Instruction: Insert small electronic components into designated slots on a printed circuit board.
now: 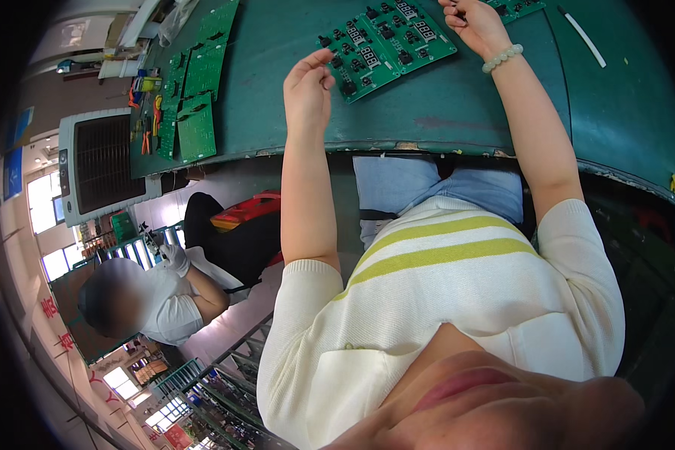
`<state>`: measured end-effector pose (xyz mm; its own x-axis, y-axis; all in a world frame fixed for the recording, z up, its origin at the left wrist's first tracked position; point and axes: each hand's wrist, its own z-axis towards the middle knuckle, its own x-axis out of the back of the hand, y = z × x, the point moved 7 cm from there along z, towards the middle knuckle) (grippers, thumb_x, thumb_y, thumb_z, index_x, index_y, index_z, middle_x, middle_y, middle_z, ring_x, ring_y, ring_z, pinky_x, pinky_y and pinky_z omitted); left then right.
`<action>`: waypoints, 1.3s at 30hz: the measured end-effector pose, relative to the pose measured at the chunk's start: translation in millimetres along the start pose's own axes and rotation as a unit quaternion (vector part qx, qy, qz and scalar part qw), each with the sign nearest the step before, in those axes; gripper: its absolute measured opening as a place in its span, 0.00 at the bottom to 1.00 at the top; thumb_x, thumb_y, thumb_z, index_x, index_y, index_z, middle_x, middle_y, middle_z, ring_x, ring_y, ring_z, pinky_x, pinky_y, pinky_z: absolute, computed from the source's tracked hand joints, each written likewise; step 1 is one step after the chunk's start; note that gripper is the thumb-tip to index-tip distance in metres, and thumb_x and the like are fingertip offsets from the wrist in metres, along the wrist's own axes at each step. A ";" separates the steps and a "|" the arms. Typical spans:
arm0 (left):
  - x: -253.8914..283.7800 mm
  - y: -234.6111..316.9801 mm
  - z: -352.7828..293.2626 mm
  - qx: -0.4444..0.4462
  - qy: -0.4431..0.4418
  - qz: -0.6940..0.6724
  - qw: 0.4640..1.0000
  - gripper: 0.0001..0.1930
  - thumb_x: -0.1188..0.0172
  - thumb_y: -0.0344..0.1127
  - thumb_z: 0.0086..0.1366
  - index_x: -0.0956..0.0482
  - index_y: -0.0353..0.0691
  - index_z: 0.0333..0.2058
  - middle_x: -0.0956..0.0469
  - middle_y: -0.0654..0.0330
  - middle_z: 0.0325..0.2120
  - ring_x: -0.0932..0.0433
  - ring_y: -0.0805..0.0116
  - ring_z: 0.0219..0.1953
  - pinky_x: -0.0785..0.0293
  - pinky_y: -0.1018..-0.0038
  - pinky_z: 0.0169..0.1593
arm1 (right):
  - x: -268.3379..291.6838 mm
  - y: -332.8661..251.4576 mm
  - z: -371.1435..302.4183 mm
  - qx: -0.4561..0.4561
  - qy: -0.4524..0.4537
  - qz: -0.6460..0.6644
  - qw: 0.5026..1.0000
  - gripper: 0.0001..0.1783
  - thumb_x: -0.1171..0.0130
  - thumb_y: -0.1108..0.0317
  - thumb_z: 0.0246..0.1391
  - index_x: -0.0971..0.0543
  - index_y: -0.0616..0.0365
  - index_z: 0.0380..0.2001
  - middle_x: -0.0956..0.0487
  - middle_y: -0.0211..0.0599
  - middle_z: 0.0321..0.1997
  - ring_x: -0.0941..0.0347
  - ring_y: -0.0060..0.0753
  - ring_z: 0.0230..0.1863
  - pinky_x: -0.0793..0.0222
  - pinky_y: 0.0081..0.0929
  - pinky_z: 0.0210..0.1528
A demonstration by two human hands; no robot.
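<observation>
A green circuit board panel [390, 58] lies on the green table in front of me, bearing several digit displays and black components. At its left edge is my left hand [307, 86], fingers curled in and fingertips close to the board; whether they grip anything is hidden. My right hand [476, 28] is beyond the panel's right side, its fingers pinched together at the top of the picture. Something small and dark shows between them, too small to name. Another green circuit board [521, 7] is partly visible just past that hand.
Several green circuit boards [196, 127] lie at the table's left, beside hand tools [148, 120] with orange and red handles. A white strip [583, 37] with a dark tip is at right. Left of the table are a grey air cooler [101, 165] and a seated person [172, 300].
</observation>
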<state>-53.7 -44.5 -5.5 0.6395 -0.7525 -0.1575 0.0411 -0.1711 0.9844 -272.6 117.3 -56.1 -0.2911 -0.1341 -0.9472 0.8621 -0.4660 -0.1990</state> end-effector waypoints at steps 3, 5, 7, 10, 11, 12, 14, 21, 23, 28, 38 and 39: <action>-15.9 2.0 -22.8 0.045 -0.006 -0.088 0.995 0.10 0.50 0.29 0.63 0.31 0.27 0.40 0.28 0.51 0.34 0.35 0.78 0.24 0.40 0.84 0.24 | -4.3 -8.6 -15.1 0.085 0.330 -0.247 0.907 0.07 0.53 0.74 0.56 0.31 0.65 0.37 0.28 0.40 0.30 0.41 0.18 0.20 0.49 0.11 0.15; -23.6 0.4 -34.5 0.056 0.015 -0.087 0.994 0.10 0.51 0.30 0.64 0.29 0.28 0.38 0.26 0.57 0.26 0.37 0.79 0.20 0.43 0.85 0.20 | -12.0 -9.8 -16.4 0.063 0.304 -0.280 0.908 0.06 0.54 0.74 0.57 0.30 0.65 0.35 0.28 0.38 0.28 0.42 0.17 0.19 0.50 0.11 0.15; -15.5 -5.5 -37.0 0.075 0.017 -0.068 0.995 0.10 0.50 0.32 0.64 0.28 0.29 0.37 0.26 0.58 0.25 0.38 0.80 0.18 0.45 0.85 0.19 | -13.1 -7.9 -16.8 0.053 0.305 -0.281 0.908 0.06 0.53 0.72 0.57 0.29 0.64 0.33 0.29 0.35 0.26 0.43 0.16 0.18 0.51 0.11 0.14; -17.4 -10.0 -41.0 0.081 0.009 -0.023 0.996 0.09 0.48 0.33 0.63 0.27 0.31 0.36 0.24 0.60 0.24 0.40 0.82 0.17 0.46 0.86 0.18 | -13.6 -6.7 -15.8 0.043 0.298 -0.305 0.904 0.07 0.51 0.70 0.56 0.28 0.63 0.31 0.30 0.32 0.25 0.44 0.15 0.17 0.52 0.11 0.14; -21.4 -9.9 -42.5 0.073 -0.002 0.004 0.997 0.09 0.47 0.33 0.63 0.27 0.32 0.35 0.23 0.60 0.24 0.40 0.83 0.16 0.47 0.86 0.18 | -14.0 -5.5 -15.8 0.037 0.294 -0.310 0.903 0.07 0.51 0.70 0.56 0.28 0.63 0.30 0.31 0.31 0.24 0.45 0.14 0.16 0.52 0.11 0.13; -24.3 -10.7 -44.1 0.073 -0.003 0.004 0.997 0.09 0.47 0.33 0.63 0.27 0.32 0.35 0.23 0.60 0.24 0.40 0.83 0.16 0.47 0.86 0.18 | -14.2 -4.0 -16.0 0.031 0.291 -0.315 0.903 0.07 0.50 0.70 0.56 0.27 0.62 0.29 0.31 0.30 0.24 0.45 0.14 0.16 0.53 0.11 0.13; -33.8 -6.1 -47.0 0.031 -0.030 0.062 0.997 0.07 0.48 0.30 0.63 0.26 0.32 0.34 0.22 0.60 0.26 0.41 0.84 0.15 0.46 0.86 0.18 | -16.1 -2.2 -15.4 0.025 0.288 -0.308 0.906 0.07 0.50 0.70 0.56 0.27 0.63 0.30 0.31 0.29 0.24 0.45 0.14 0.16 0.53 0.11 0.13; -38.9 -6.5 -52.7 -0.033 0.008 0.173 0.984 0.05 0.47 0.28 0.61 0.26 0.32 0.31 0.22 0.61 0.27 0.38 0.84 0.16 0.42 0.86 0.19 | -20.2 -1.8 -16.0 0.027 0.275 -0.312 0.909 0.08 0.51 0.73 0.54 0.26 0.65 0.35 0.26 0.34 0.29 0.42 0.14 0.17 0.51 0.09 0.14; -36.9 -3.7 -52.6 -0.101 0.025 0.258 0.960 0.04 0.42 0.27 0.57 0.26 0.33 0.30 0.23 0.61 0.25 0.36 0.83 0.16 0.40 0.84 0.20 | -20.2 -1.3 -14.5 0.030 0.270 -0.319 0.908 0.08 0.51 0.74 0.54 0.26 0.65 0.36 0.25 0.36 0.30 0.41 0.14 0.18 0.50 0.09 0.14; -45.1 5.0 -56.7 -0.210 0.046 0.419 0.882 0.04 0.38 0.25 0.50 0.23 0.34 0.26 0.25 0.60 0.22 0.33 0.76 0.16 0.36 0.80 0.21 | -24.1 1.4 -15.8 0.007 0.253 -0.330 0.909 0.08 0.51 0.74 0.54 0.26 0.66 0.35 0.23 0.37 0.31 0.39 0.14 0.18 0.49 0.09 0.14; -54.8 6.1 -54.7 -0.308 0.006 0.457 0.834 0.04 0.36 0.26 0.46 0.21 0.37 0.24 0.25 0.58 0.23 0.26 0.64 0.22 0.30 0.74 0.27 | -20.7 5.6 -17.0 -0.036 0.258 -0.347 0.901 0.08 0.48 0.70 0.54 0.23 0.64 0.29 0.29 0.27 0.22 0.43 0.12 0.16 0.53 0.10 0.13; -54.7 5.8 -54.4 -0.308 0.006 0.456 0.835 0.04 0.36 0.26 0.46 0.21 0.37 0.24 0.25 0.58 0.23 0.26 0.64 0.22 0.30 0.74 0.27 | -19.8 5.3 -16.0 -0.028 0.260 -0.343 0.902 0.08 0.47 0.69 0.54 0.23 0.63 0.29 0.29 0.27 0.21 0.43 0.12 0.16 0.53 0.10 0.13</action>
<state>-46.7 30.3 13.1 0.6271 -0.3839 0.6777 -0.0830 0.8322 0.5483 -255.6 131.4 -42.5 -0.5425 0.6041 -0.5837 0.5778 -0.2361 -0.7813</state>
